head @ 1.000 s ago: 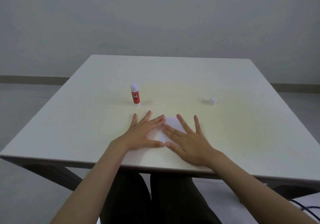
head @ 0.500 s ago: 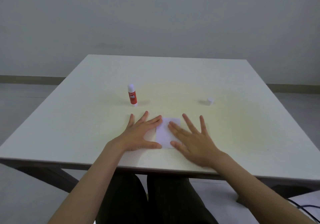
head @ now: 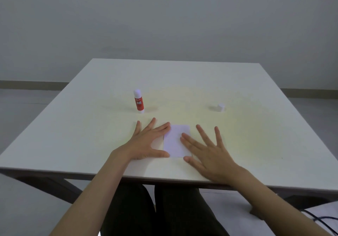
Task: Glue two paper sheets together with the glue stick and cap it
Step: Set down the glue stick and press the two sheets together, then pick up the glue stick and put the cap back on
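— Where do we stand with the paper sheets (head: 176, 140)?

— They lie stacked near the front edge of the surface (head: 237, 82), and we have both hands flat on either side. Our left hand (head: 146, 144) is spread, fingers on the left margin of the stack; our right hand (head: 210, 153) is spread too, fingertips resting on the right part. Neither pinches anything.

— So we are pressing the join?

— That is our reading: smoothing the sheets so the glue takes.

— And the glue stick (head: 138, 101)?

— Upright, beyond our left hand, toward the middle of the surface, seemingly uncapped. A small white piece, which we take for the cap (head: 220, 107), sits well apart toward the right edge.

— Next, then?

— Lift our hands, fetch the cap, and seat it squarely on the stick.
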`<state>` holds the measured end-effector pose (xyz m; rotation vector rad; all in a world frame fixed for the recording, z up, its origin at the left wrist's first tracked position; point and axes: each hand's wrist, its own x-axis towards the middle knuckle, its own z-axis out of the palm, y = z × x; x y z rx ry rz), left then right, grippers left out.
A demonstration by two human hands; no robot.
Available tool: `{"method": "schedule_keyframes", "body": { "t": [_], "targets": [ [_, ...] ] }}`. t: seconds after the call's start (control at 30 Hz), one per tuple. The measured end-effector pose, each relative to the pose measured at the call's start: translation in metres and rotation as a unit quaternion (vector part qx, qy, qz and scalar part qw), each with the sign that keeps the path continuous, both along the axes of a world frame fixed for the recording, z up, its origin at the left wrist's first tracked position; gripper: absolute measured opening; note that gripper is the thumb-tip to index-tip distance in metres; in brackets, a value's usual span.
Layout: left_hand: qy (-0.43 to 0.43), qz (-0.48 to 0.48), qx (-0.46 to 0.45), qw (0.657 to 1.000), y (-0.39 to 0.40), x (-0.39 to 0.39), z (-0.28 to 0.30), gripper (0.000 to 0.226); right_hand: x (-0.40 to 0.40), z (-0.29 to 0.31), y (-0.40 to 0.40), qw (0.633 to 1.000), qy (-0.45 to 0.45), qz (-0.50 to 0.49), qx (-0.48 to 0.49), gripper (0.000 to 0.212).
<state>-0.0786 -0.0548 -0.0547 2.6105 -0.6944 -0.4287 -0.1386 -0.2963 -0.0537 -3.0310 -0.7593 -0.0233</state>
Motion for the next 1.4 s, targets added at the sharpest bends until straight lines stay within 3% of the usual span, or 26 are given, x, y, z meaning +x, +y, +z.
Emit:
{"method": "schedule_keyframes", "body": {
  "t": [0.2, 0.37, 0.43, 0.5, 0.57, 0.63, 0.73, 0.8, 0.83, 0.87, 0.9, 1.03, 1.13, 1.2, 1.27, 1.4],
  "targets": [
    [-0.003, 0.009, -0.033, 0.999, 0.003, -0.002, -0.004, 0.091, 0.003, -0.004, 0.009, 0.999, -0.030, -0.029, 0.027, 0.075],
    [0.004, 0.006, -0.049, 0.999, 0.004, 0.000, -0.005, 0.089, 0.008, -0.001, 0.014, 0.998, -0.032, -0.019, 0.059, 0.064],
    [0.025, 0.014, -0.102, 0.994, 0.005, -0.001, -0.001, 0.083, 0.011, -0.002, 0.015, 0.997, -0.038, -0.010, 0.069, 0.059],
    [0.011, 0.088, -0.228, 0.970, 0.004, -0.003, 0.004, 0.071, 0.014, -0.001, 0.016, 0.996, -0.043, -0.009, 0.075, 0.053],
    [-0.098, 0.244, -0.342, 0.902, 0.003, 0.002, 0.009, 0.064, 0.018, 0.001, 0.017, 0.995, -0.051, -0.013, 0.088, 0.046],
    [-0.177, 0.374, -0.349, 0.841, 0.004, 0.017, 0.014, 0.083, 0.021, 0.004, 0.020, 0.993, -0.069, -0.014, 0.095, 0.038],
    [-0.109, 0.456, -0.297, 0.832, 0.000, 0.046, 0.020, 0.102, 0.024, 0.009, 0.023, 0.987, -0.113, -0.012, 0.115, 0.025],
    [-0.087, 0.482, -0.288, 0.823, -0.005, 0.059, 0.019, 0.081, 0.025, 0.014, 0.023, 0.983, -0.121, -0.017, 0.135, 0.018],
    [-0.101, 0.487, -0.288, 0.818, -0.008, 0.062, 0.020, 0.058, 0.025, 0.016, 0.022, 0.982, -0.118, -0.021, 0.144, 0.016],
    [-0.123, 0.488, -0.289, 0.815, -0.010, 0.063, 0.021, 0.031, 0.027, 0.018, 0.022, 0.982, -0.107, -0.028, 0.154, 0.016],
    [-0.139, 0.487, -0.293, 0.811, -0.012, 0.064, 0.023, 0.020, 0.029, 0.020, 0.021, 0.982, -0.085, -0.037, 0.163, 0.018],
    [-0.099, 0.423, -0.365, 0.824, -0.015, 0.058, 0.036, 0.014, 0.050, 0.033, 0.017, 0.964, 0.039, -0.042, 0.261, 0.030],
    [0.001, 0.277, -0.436, 0.856, -0.021, 0.040, 0.055, 0.008, 0.069, 0.050, 0.016, 0.908, 0.173, -0.011, 0.381, 0.037],
    [0.046, 0.182, -0.443, 0.877, -0.025, 0.028, 0.063, 0.012, 0.079, 0.061, 0.015, 0.837, 0.322, 0.018, 0.441, 0.043],
    [0.071, 0.125, -0.445, 0.884, -0.028, 0.017, 0.073, 0.014, 0.085, 0.069, 0.014, 0.787, 0.408, 0.057, 0.459, 0.033],
    [0.072, 0.123, -0.488, 0.861, -0.032, 0.005, 0.084, 0.010, 0.083, 0.073, 0.017, 0.758, 0.403, 0.085, 0.506, 0.014]
  ]
}}
